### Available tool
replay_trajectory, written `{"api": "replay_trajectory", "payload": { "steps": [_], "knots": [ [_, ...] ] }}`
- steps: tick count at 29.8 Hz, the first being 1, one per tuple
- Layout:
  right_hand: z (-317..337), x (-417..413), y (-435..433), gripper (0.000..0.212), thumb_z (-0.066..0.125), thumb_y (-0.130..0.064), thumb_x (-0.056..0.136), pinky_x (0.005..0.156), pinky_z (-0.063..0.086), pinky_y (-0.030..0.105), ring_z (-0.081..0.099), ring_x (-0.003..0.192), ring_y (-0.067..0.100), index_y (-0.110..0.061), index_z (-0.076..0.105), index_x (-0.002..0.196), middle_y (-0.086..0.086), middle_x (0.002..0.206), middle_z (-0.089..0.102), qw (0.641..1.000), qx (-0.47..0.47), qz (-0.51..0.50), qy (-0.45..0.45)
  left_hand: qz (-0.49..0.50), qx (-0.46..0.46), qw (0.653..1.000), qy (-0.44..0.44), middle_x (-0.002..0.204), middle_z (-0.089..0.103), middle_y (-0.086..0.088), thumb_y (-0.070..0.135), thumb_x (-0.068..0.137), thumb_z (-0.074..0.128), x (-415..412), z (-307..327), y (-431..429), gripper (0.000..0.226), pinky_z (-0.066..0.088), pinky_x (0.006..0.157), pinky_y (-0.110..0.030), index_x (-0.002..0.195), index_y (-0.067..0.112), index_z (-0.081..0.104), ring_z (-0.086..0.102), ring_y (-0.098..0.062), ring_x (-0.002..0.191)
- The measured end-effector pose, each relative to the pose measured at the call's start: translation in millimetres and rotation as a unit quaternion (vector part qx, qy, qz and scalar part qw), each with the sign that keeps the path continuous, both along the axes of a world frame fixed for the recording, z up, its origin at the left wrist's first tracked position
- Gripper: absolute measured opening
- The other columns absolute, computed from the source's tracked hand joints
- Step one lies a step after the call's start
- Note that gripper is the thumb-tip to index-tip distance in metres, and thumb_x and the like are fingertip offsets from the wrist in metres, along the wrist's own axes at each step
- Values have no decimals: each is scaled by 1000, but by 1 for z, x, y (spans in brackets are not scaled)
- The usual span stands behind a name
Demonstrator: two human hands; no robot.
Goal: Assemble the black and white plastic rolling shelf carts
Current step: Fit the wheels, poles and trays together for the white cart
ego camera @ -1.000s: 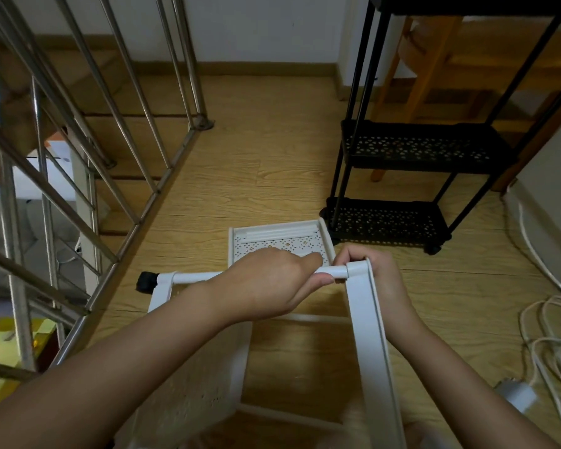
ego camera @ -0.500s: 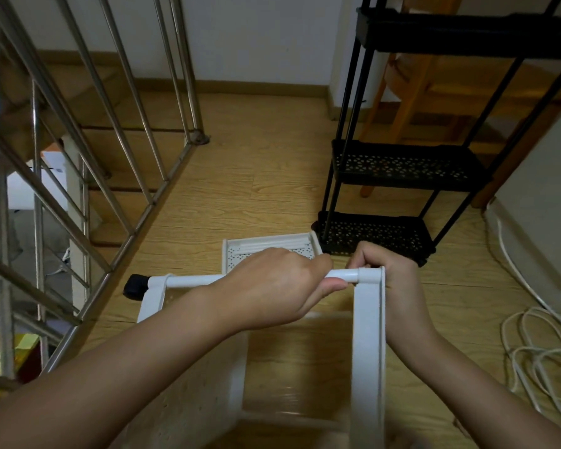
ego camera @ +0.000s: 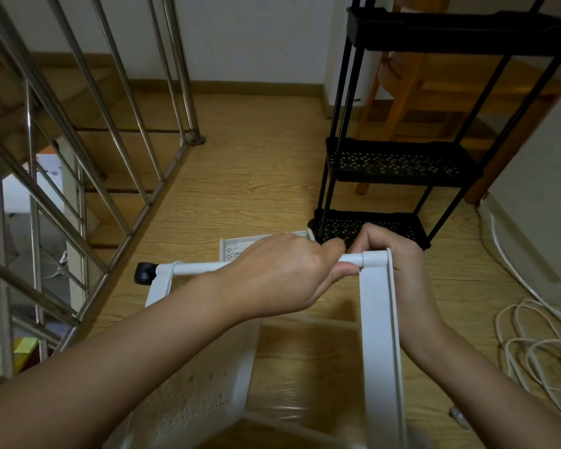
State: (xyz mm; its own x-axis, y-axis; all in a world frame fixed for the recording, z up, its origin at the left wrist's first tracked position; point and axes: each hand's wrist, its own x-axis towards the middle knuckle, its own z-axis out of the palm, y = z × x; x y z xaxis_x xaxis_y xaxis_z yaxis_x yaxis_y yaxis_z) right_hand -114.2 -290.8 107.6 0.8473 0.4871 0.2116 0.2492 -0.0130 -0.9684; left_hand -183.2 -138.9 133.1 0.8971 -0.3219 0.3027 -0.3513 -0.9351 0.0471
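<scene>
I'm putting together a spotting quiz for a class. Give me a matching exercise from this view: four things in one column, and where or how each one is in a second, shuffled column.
Things
1. black shelf cart
2. black caster
3. white cables
4. left hand

Places or states
A. coiled on the floor at the right
B. gripping the rod of the white cart
C. standing upright in front of a wooden chair
D. at the left end of that rod

Pairs: 1-C, 2-D, 3-A, 4-B
</scene>
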Motion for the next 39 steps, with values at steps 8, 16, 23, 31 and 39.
{"api": "replay_trajectory", "payload": {
  "steps": [8, 16, 23, 31, 39],
  "knots": [
    [-8, -8, 5, 21, 56, -6, 72, 50, 24, 25, 35, 53, 7, -1, 42, 57, -1, 52, 41, 998, -63, -1, -5, 43, 7, 993, 110, 60, 30, 12, 55, 82, 0, -7, -9, -4, 45, 21, 47, -29, 92, 24, 30, 32, -11, 51],
    [-27, 2, 15, 25, 58, -1, 72, 53, 26, 29, 39, 57, 11, -10, 42, 55, 0, 55, 44, 994, -96, 24, -47, 60, -16, 985, 161, 60, 32, 13, 53, 90, 8, -3, -16, 4, 39, 22, 54, -31, 87, 22, 32, 28, -4, 51],
    [-44, 53, 31, 33, 52, 6, 81, 49, 25, 25, 36, 48, 11, -10, 44, 53, 1, 51, 42, 990, -124, -19, 64, 116, -60, 977, 170, 104, 56, -3, 47, 99, 25, 32, -28, 10, 45, 40, 78, -33, 115, 14, 53, 53, -22, 95],
    [-16, 90, 16, 38, 35, 4, 90, 31, 27, 14, 34, 27, 8, -9, 40, 55, -1, 37, 39, 966, -9, -10, 259, 2, -139, 943, 301, 98, 55, 23, 73, 75, 41, -43, 3, -24, 59, 38, 74, -7, 123, 40, 49, 49, 10, 90],
    [-3, 87, 23, 24, 56, -18, 94, 85, 49, 26, 56, 102, 9, -24, 56, 117, 2, 118, 56, 983, -176, -57, 14, 2, -149, 973, 175, 78, 52, 18, 44, 98, 32, -36, 0, -14, 28, 36, 61, -17, 124, 41, 40, 50, 2, 71]
  ]
}}
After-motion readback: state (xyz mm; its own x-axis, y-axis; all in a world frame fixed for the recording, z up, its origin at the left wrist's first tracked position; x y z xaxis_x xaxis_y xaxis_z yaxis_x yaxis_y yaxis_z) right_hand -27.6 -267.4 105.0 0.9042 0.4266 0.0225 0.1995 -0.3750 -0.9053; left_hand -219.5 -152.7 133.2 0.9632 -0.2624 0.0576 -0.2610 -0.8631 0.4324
